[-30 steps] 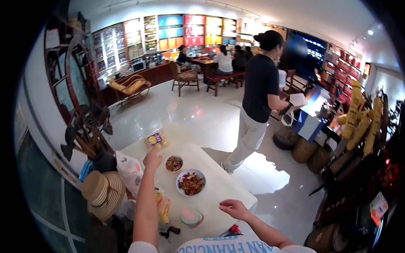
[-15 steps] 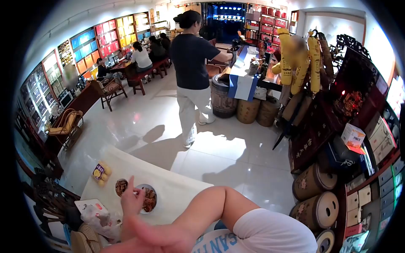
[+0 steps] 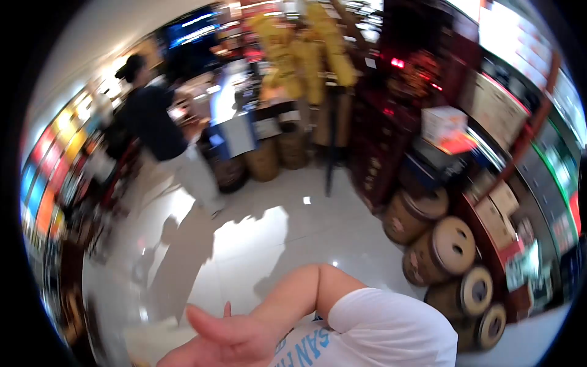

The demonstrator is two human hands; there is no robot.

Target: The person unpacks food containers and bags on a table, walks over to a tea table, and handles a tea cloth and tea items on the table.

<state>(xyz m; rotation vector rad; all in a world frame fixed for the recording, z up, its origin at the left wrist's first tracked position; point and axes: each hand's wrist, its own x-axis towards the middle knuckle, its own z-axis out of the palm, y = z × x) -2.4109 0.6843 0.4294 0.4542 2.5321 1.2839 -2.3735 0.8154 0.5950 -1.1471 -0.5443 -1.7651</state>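
Observation:
My right hand [image 3: 223, 339] reaches across the front of my body at the bottom of the view. Its thumb stands away from the palm, and nothing shows in its grasp; the ends of its other fingers run toward the lower edge. Behind it a single fingertip [image 3: 227, 309] pokes up, seemingly of my left hand, whose remaining part is hidden. Nearest to the hands is a cream tabletop [image 3: 153, 344], blurred at the lower left.
Several brown lidded canisters [image 3: 449, 251] stand along the right, below shelves with boxes [image 3: 498, 214]. A person in a dark top [image 3: 153, 122] stands at the upper left. Yellow wrapped bundles [image 3: 306, 55] hang beyond the glossy floor [image 3: 293, 238], beside a dark red cabinet [image 3: 382, 147].
My view has swung right, blurring the room. The snack bowls and bagged things on the table have left the view. My left hand, earlier visible with one finger raised, is now mostly hidden.

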